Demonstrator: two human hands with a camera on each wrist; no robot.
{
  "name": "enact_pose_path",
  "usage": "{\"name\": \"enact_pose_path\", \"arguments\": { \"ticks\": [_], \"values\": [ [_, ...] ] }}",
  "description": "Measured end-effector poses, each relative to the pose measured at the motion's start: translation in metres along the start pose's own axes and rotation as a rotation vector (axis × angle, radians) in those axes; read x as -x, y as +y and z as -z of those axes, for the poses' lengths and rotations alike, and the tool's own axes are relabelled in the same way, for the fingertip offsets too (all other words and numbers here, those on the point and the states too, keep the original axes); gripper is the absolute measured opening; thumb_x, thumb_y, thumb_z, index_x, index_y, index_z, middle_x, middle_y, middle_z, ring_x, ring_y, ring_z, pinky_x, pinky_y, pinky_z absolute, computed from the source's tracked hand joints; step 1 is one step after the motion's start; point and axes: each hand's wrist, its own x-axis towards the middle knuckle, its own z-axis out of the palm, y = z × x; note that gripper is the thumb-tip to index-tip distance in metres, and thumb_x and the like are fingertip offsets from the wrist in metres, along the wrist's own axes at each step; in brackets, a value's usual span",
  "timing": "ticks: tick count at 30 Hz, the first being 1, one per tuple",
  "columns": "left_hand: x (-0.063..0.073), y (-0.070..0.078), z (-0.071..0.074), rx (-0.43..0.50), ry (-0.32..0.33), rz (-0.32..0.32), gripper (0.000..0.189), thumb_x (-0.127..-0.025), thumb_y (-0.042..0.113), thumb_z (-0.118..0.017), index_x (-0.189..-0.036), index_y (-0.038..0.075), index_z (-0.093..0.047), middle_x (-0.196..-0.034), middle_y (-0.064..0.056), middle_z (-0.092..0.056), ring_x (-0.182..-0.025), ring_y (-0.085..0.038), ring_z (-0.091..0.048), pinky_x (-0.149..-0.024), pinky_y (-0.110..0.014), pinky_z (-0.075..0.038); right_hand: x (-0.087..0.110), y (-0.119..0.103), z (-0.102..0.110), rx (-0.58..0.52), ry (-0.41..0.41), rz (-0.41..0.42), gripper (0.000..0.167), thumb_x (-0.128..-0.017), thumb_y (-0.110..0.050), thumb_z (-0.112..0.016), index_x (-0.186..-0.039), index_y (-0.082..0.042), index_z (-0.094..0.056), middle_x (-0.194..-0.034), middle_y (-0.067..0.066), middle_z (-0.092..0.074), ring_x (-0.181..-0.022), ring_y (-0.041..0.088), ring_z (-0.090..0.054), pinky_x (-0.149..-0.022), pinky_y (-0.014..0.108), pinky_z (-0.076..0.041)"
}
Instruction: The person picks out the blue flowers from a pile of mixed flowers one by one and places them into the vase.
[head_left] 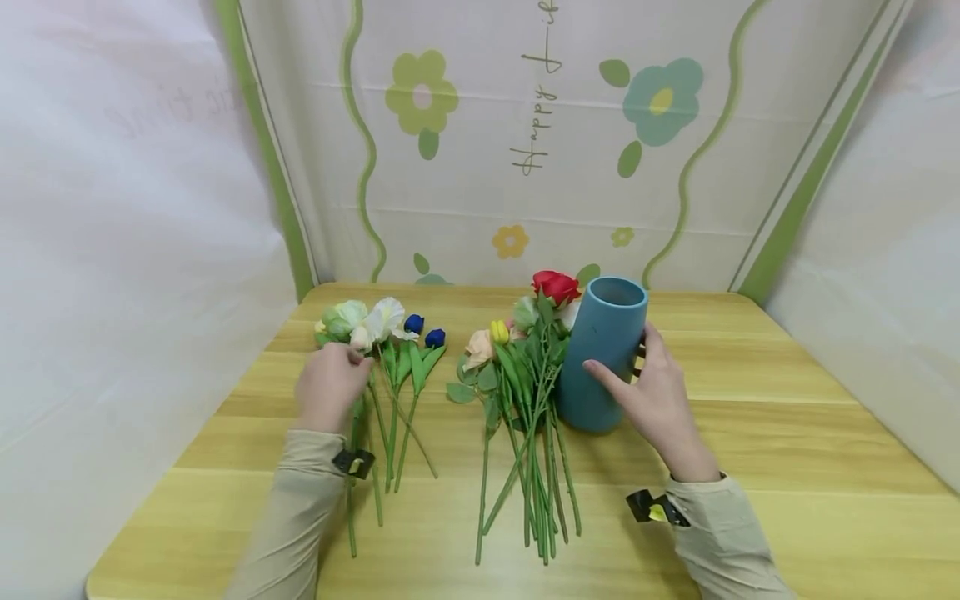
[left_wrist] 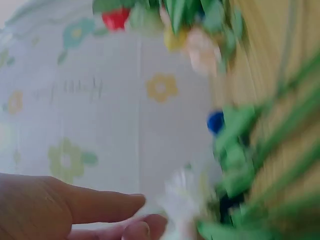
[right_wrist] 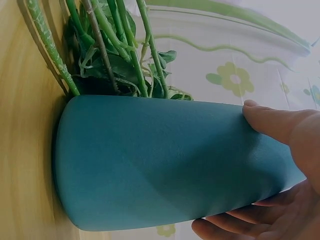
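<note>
Right fingers (right_wrist: 225, 229) curled round blue vase (head_left: 603, 358); left fingers (left_wrist: 110, 206) nearly together by blurred white flower (left_wrist: 185, 195), hold unclear.

white fabric walls (head_left: 465, 196) | printed flowers (head_left: 422, 93) | green edge strips (head_left: 270, 162) | yellowish wooden tabletop (head_left: 757, 417)

Your sleeves (head_left: 292, 517) are beige, your vase (head_left: 600, 342) muted blue, your rose (head_left: 557, 287) red, your tulips (head_left: 435, 337) yellow and deep blue, your worktop (head_left: 787, 433) yellow wood-grain, your backdrop (head_left: 465, 187) white with green, teal and orange flowers (head_left: 405, 100).
</note>
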Motion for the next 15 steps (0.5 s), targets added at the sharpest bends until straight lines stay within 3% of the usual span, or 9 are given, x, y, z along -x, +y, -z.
{"name": "enact_pose_path", "arguments": {
  "ticks": [6, 11, 15],
  "values": [
    [-0.004, -0.024, 0.016, -0.081, -0.161, 0.067, 0.043, -0.092, 0.028, -0.063, -0.053, 0.014, -0.049, -0.053, 0.001, -0.045, -0.052, -0.018, -0.046, -0.043, -0.031, -0.035, 0.000, 0.000, 0.000, -0.003, 0.003, 0.013, 0.096, -0.086, -0.044, -0.075, -0.151, 0.003, -0.022, -0.138, 0.031, -0.043, -0.122, 0.048, -0.047, -0.086, 0.063, -0.046],
    [-0.002, -0.022, 0.017, -0.084, -0.293, 0.030, 0.048, -0.090, 0.029, -0.067, -0.049, 0.015, -0.047, -0.048, 0.004, -0.039, -0.046, -0.013, -0.038, -0.043, -0.028, -0.032, 0.001, -0.002, 0.000, -0.004, -0.001, 0.010, 0.096, -0.086, -0.044, -0.075, -0.151, 0.004, -0.022, -0.139, 0.031, -0.042, -0.123, 0.048, -0.046, -0.087, 0.062, -0.046],
    [-0.002, -0.018, 0.012, -0.097, -0.340, 0.019, 0.046, -0.087, 0.028, -0.071, -0.050, 0.013, -0.050, -0.047, 0.005, -0.037, -0.044, -0.011, -0.033, -0.043, -0.027, -0.031, 0.001, -0.003, 0.001, -0.003, -0.001, 0.003, 0.097, -0.086, -0.044, -0.075, -0.152, 0.003, -0.021, -0.139, 0.031, -0.042, -0.123, 0.048, -0.046, -0.088, 0.062, -0.046]
  ]
}}
